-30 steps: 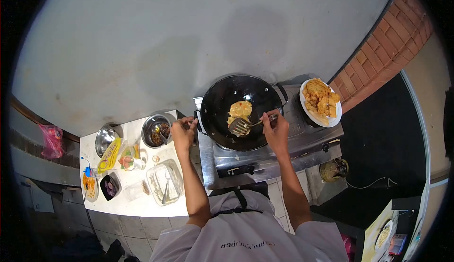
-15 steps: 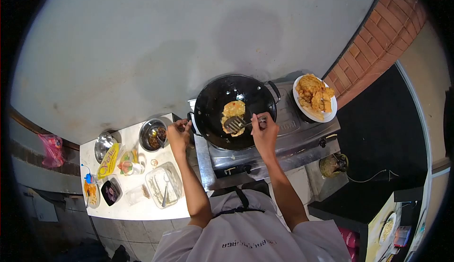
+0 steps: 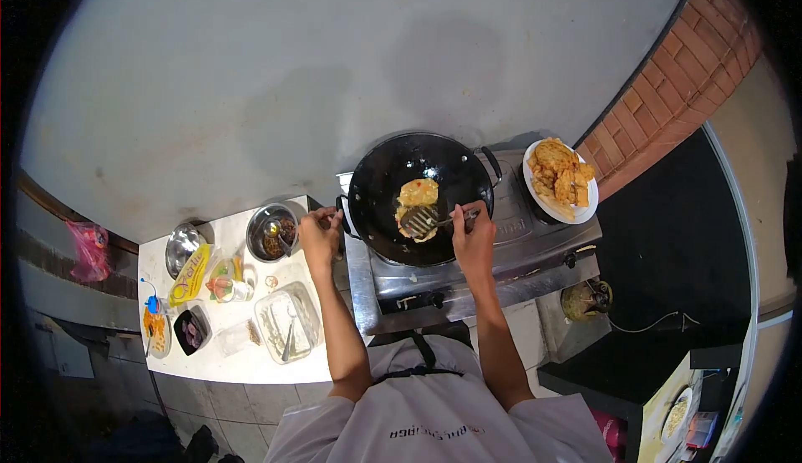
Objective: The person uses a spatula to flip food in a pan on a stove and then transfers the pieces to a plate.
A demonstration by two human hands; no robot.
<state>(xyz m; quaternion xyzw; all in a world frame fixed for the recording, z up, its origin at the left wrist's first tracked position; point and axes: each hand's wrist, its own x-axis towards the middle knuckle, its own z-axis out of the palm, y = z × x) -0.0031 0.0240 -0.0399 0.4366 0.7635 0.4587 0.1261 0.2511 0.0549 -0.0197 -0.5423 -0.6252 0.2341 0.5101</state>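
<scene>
A black wok point(image 3: 380, 187) sits on the steel gas stove. In it lies a yellow, omelette-like piece of food point(image 3: 418, 191). My right hand point(image 3: 474, 242) holds a slotted spatula point(image 3: 419, 222), its slotted head resting over the lower part of the food. My left hand point(image 3: 320, 236) is closed on the wok's left handle point(image 3: 341, 212). The spatula head hides part of the food, and my fingers cover some of its handle.
Right of the wok, a white plate point(image 3: 587, 205) bears fried pieces. A white table point(image 3: 242, 364) at left carries a steel bowl point(image 3: 256, 231), a plastic container point(image 3: 311, 329), a yellow packet point(image 3: 190, 274) and a black bowl point(image 3: 192, 330). A grey wall point(image 3: 251, 62) rises behind the stove point(image 3: 393, 283).
The spatula head has turned slightly and covers more of the food's lower part. My left hand stays at the wok handle. The whole view has shifted a little.
</scene>
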